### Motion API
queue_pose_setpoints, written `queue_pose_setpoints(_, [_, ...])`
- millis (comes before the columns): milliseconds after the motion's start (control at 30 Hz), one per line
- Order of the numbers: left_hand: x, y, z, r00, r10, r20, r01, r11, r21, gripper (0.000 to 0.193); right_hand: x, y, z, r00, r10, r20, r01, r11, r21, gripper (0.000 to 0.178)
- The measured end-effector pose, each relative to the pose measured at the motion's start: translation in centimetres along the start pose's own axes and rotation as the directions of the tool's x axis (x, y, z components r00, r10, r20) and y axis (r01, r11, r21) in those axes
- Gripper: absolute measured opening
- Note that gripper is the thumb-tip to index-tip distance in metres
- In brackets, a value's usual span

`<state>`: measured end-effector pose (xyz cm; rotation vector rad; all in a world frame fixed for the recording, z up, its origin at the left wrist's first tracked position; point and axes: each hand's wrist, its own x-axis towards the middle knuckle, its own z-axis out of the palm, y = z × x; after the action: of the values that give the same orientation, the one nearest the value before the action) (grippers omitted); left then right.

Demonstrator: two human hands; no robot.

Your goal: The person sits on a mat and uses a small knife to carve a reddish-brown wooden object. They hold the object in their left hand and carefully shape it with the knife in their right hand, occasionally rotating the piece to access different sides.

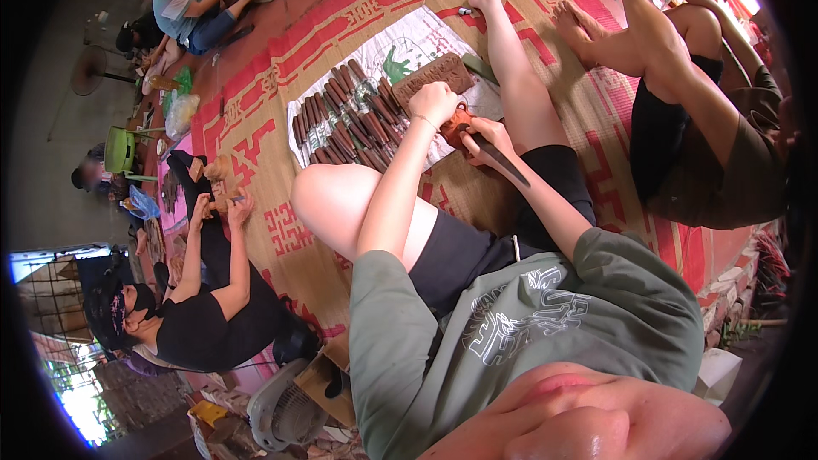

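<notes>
My left hand is closed against a small reddish-orange carved wooden piece, its fingertips mostly hidden. Closed as well, my right hand grips a carving chisel. The dark end of that tool sticks out toward my right forearm, while its other end is hidden at the carved piece. Just beyond my left hand lies a brown block with a carved relief. Rows of carving tools with brown wooden handles are spread on a white printed sheet to the left.
A red and tan woven mat covers the floor. At left, a person in black holds a pale wooden carving. Another person's bare legs are close on the right. A fan and a cardboard box stand at lower left.
</notes>
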<state>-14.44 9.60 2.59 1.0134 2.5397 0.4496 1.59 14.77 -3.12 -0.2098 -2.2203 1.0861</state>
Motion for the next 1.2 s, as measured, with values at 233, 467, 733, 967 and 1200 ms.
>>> queue_pose_setpoints(233, [-0.2,0.0,0.1,1.000,-0.003,-0.026,0.002,1.000,-0.006,0.029,0.5,-0.6,-0.2,0.998,0.056,-0.022,-0.056,0.998,0.022,0.018])
queue_pose_setpoints(467, [0.0,-0.2,0.1,1.000,-0.004,-0.024,0.004,1.000,-0.017,0.029,0.1,-1.0,-0.4,0.997,0.070,-0.021,-0.070,0.998,-0.002,0.018])
queue_pose_setpoints(733, [-0.1,-0.2,0.0,1.000,0.003,-0.017,-0.003,1.000,-0.013,0.029,-0.2,-0.3,-0.2,0.999,0.032,0.012,-0.032,0.999,0.005,0.016])
queue_pose_setpoints(967, [-0.2,-0.3,0.0,1.000,-0.013,-0.019,0.012,0.999,-0.041,0.028,-0.4,-1.0,-0.2,0.992,0.120,0.023,-0.121,0.992,0.028,0.018])
queue_pose_setpoints(1200, [-0.1,0.2,-0.2,1.000,-0.016,0.004,0.016,0.999,-0.043,0.029,0.6,-1.0,-0.5,0.994,0.110,0.010,-0.110,0.994,0.023,0.019])
